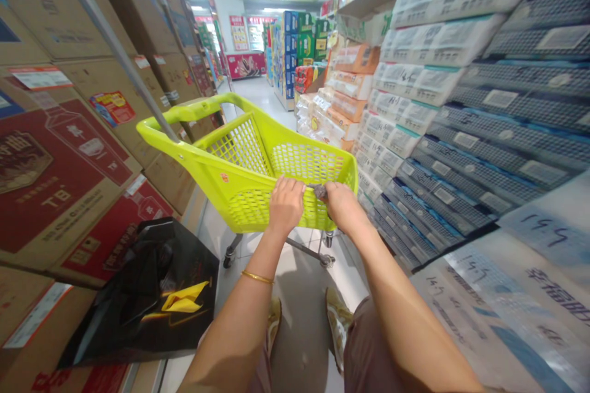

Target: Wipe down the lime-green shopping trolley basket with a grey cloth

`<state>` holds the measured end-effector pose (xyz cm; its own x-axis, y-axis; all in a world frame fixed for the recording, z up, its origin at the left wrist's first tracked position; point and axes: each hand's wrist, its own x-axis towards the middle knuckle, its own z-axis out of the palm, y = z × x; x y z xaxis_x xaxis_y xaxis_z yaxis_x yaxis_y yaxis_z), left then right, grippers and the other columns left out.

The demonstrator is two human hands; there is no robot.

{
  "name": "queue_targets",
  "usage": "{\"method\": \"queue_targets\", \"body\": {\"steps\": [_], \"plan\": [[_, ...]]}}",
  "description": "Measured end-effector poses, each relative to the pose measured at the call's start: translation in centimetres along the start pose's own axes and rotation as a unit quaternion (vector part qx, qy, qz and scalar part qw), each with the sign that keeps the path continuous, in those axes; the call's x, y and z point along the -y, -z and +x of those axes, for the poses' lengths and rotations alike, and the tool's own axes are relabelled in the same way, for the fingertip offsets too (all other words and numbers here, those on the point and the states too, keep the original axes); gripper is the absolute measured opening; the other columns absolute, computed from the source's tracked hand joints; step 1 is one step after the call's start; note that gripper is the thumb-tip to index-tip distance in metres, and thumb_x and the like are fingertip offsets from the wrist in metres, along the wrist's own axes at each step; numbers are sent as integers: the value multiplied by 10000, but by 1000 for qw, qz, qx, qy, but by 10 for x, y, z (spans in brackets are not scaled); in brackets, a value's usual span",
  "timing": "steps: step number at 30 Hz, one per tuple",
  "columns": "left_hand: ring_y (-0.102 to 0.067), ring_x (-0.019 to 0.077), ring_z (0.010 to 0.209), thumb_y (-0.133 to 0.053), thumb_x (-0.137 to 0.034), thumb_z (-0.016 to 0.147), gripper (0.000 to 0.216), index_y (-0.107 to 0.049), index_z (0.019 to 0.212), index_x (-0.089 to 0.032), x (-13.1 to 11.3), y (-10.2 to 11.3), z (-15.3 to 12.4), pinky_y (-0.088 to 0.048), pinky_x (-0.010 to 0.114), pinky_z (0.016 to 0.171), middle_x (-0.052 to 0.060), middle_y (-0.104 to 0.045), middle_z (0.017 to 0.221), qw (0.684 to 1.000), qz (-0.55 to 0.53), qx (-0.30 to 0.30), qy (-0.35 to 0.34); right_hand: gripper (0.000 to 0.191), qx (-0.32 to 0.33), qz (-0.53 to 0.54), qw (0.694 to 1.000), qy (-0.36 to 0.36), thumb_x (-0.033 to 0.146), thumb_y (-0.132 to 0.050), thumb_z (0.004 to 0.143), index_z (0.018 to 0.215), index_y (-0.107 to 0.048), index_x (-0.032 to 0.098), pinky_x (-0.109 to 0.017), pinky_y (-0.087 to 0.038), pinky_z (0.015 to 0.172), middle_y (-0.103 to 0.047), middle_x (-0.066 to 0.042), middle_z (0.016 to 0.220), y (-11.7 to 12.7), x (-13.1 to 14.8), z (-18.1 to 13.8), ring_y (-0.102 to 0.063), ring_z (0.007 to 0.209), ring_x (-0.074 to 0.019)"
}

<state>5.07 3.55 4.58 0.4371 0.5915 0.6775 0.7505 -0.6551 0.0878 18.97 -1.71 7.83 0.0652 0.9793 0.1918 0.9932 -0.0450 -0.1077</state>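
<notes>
A lime-green plastic shopping trolley (239, 153) stands on wheels in a narrow shop aisle in front of me, its basket showing nothing inside. My left hand (286, 204) lies over the near rim of the basket with fingers curled on it; a thin gold bangle sits on that wrist. My right hand (338, 204) is closed on the same rim just to the right, around a small dark grey part (321, 191) of the trolley. The two hands almost touch. My feet in tan shoes (338, 316) stand right behind the trolley.
Stacked brown and red cardboard boxes (59, 166) wall the left side, with a black plastic bag (152, 295) hanging by my left arm. Packs of tissue paper (461, 135) fill the shelves on the right. The white tiled aisle (262, 95) runs ahead towards more goods displays.
</notes>
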Motion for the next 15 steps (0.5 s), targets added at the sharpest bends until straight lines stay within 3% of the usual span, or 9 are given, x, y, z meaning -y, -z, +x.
{"method": "queue_targets", "body": {"steps": [4, 10, 15], "plan": [[-500, 193, 884, -314, -228, 907, 243, -538, 818, -201, -4, -4, 0, -313, 406, 1021, 42, -557, 818, 1000, -6, -5, 11, 176, -10, -17, 1000, 0, 143, -379, 876, 989, -514, 150, -276, -352, 761, -577, -95, 998, -1, 4, -1, -496, 932, -189], [-496, 206, 912, -359, -166, 865, 191, -549, 869, -188, -4, -6, -1, -295, 404, 1038, 56, -571, 859, 1000, -10, -6, 25, 242, -83, -5, 996, 28, 145, -333, 890, 1059, -504, 166, -307, -345, 792, -547, -104, 1057, -15, 31, 8, -450, 963, -205], [-503, 206, 915, -358, -178, 868, 198, -554, 891, -185, 0, 1, 0, -302, 395, 1032, 61, -577, 869, 1000, -9, 15, 4, 299, -84, 11, 995, 51, 147, -315, 896, 1145, -479, 169, -303, -343, 810, -545, -104, 1089, -15, 29, 9, -442, 989, -199]]}}
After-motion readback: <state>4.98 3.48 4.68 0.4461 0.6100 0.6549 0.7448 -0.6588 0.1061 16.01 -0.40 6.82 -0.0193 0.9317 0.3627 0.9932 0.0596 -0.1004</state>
